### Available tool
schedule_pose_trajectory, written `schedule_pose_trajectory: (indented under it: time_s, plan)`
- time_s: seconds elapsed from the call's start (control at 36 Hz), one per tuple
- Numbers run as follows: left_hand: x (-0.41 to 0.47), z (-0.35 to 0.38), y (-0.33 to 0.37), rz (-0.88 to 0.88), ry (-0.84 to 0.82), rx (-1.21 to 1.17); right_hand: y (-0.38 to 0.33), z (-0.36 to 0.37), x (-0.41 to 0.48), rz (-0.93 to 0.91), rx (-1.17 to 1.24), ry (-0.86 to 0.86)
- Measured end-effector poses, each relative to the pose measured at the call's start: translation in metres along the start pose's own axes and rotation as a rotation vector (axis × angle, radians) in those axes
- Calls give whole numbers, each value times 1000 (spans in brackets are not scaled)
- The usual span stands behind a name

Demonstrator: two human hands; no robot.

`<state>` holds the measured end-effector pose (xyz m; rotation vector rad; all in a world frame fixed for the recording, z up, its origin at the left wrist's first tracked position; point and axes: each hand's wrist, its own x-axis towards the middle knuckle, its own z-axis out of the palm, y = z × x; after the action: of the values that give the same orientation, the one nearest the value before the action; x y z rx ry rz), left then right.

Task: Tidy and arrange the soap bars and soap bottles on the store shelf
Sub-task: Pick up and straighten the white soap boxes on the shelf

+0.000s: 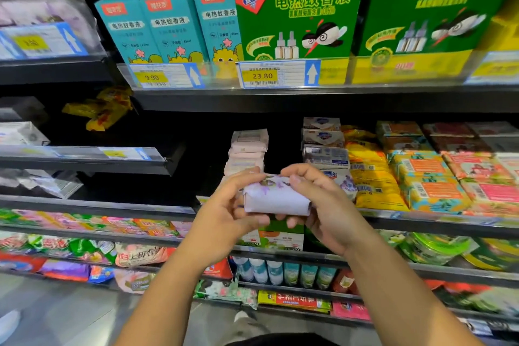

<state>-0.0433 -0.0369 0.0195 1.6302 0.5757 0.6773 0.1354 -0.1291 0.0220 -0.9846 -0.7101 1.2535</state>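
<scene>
Two hands share one load in the head view: my left hand (224, 206) and right hand (323, 205) both clasp a lavender-wrapped soap bar (276, 198), held in the air in front of the middle shelf (421, 218), just before the pink soap stack (247, 150) and the boxed soap stack (324, 146). Fingers wrap its short ends, thumbs on top. I judge it a light, stiff block under thin, slick paper that could crease or tear; gripping the ends flat seems safest.
</scene>
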Motion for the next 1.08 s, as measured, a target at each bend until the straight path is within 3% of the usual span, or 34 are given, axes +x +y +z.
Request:
schedule_pose_trajectory:
  time_s: [0.08,0.14,0.22,0.31,0.44,0.64,0.75,0.92,1.0,1.08]
  plan:
    - [7,-3,0,34,97,95,2,-8,-1,64,96,-155]
    - [8,-1,1,10,136,0,4,-9,1,61,-40,-177]
    - [8,5,7,-14,167,-122,4,-3,3,-1,-253,-82]
    - [6,9,13,-5,181,-162,4,1,3,-10,-152,7]
    - [2,3,9,-65,-25,-122,3,-1,2,-52,-202,135]
    - [3,-4,3,3,49,121,-4,-18,-7,5,-103,-93]
    - [3,2,2,33,80,154,-9,-18,-6,-50,-390,-28]
    - [2,15,3,-11,162,198,-4,-14,-5,-107,-523,74]
    - [2,17,5,-22,195,123,0,-12,-3,-128,-493,148]
    - [1,16,7,-31,109,38,1,-9,-4,-103,-385,209]
